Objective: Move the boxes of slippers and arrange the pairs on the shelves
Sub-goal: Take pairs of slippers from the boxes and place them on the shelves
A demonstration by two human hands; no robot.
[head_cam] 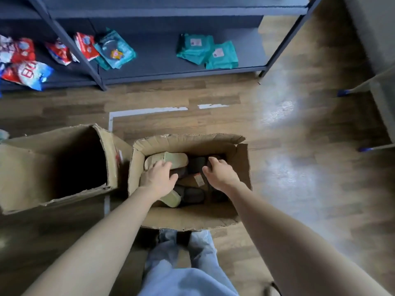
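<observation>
Slippers lie jumbled in the open cardboard box on the wood floor. The left hand rests slack-fingered on a pale one; the right hand curls over dark ones, grasp unclear. Left of the hands stands a second box; beyond them, dark shelves hold packets.

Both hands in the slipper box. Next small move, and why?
Probably close the left hand on the pale green slipper in the open cardboard box: its relaxed fingers touch it without gripping. A matching pale slipper lies near that wrist, so a pair looks within reach.
</observation>
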